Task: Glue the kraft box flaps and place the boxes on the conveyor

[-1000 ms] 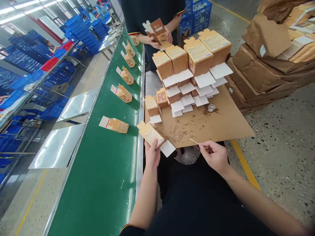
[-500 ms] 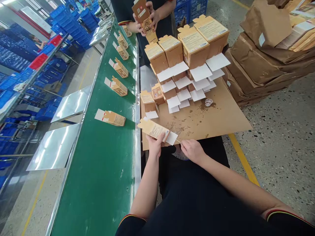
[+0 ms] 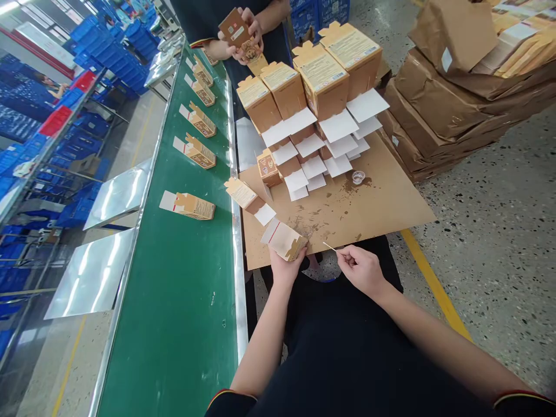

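My left hand [image 3: 287, 267] grips a small cardboard box [image 3: 283, 238] from below, near the front edge of the cardboard sheet [image 3: 382, 209]. The box is tilted, its pale flap with a red line toward the upper left and its notched end near my fingers. My right hand [image 3: 359, 267] pinches a thin pale stick, which looks like a cotton swab [image 3: 330, 247]. The stick's tip points left toward the box, apart from it. Just beyond my left hand, another small box [image 3: 245, 196] leans over the belt's edge with its white flap toward me.
Stacked boxes [image 3: 324, 72] with white flaps stand on the sheet beside a small clear dish [image 3: 358, 177] and wet spots. Several boxes [image 3: 195, 205] stand on the green belt [image 3: 182, 301] at left. Opposite, a person's hands [image 3: 247, 43] hold a box. Brown-wrapped bundles [image 3: 443, 110] lie at right.
The box in my left hand has turned, its notched end now toward me. My right hand has drawn the stick right, away from the box. Another small box has shifted closer to me.
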Motion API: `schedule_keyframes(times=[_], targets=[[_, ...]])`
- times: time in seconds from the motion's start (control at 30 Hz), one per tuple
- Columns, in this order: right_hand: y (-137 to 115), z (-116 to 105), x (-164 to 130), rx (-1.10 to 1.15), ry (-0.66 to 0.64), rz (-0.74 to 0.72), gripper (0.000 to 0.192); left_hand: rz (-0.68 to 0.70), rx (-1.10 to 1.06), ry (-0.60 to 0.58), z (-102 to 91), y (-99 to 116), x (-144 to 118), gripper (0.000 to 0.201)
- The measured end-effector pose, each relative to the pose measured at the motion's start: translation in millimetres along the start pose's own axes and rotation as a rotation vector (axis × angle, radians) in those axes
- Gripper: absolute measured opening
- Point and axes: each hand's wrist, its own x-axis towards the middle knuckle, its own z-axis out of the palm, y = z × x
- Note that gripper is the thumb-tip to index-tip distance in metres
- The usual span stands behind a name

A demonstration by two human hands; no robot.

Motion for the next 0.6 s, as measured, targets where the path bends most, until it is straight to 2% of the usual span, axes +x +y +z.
schedule_keyframes(times=[0.13, 0.2, 0.23, 0.3, 0.4, 0.47, 0.53, 0.6], targets=[[-0.6, 0.7, -3.6, 0.044, -0.027, 0.032, 0.027, 0.036, 0.006, 0.004, 5.7, -2.4, 5.9, 0.063], [-0.4, 0.2, -3.1, 0.067, -0.02, 0.029, 0.028, 0.061, 0.04, 0.021, -4.6, -3.3, 15.2, 0.069], [-0.1, -1.1, -2.5, 0.074, -0.01, 0.024, 0.028, 0.061, 0.066, 0.057, -15.5, -4.4, 20.8, 0.075], [1.2, -5.7, -1.1, 0.076, 0.016, 0.02, 0.027, 0.014, 0.121, 0.193, -49.4, -8.7, 32.3, 0.086], [4.9, -13.9, 0.9, 0.068, 0.053, 0.05, 0.026, -0.098, 0.159, 0.429, -118.7, -21.1, 49.2, 0.091], [7.4, -17.0, 3.0, 0.069, 0.065, 0.084, 0.027, -0.148, 0.148, 0.545, -162.8, -32.3, 60.7, 0.092], [9.1, -17.5, 6.4, 0.077, 0.067, 0.104, 0.03, -0.2, 0.129, 0.588, -195.7, -44.1, 70.6, 0.094], [9.5, -17.5, 10.9, 0.081, 0.065, 0.109, 0.033, -0.236, 0.127, 0.572, -215.2, -55.2, 75.7, 0.1]])
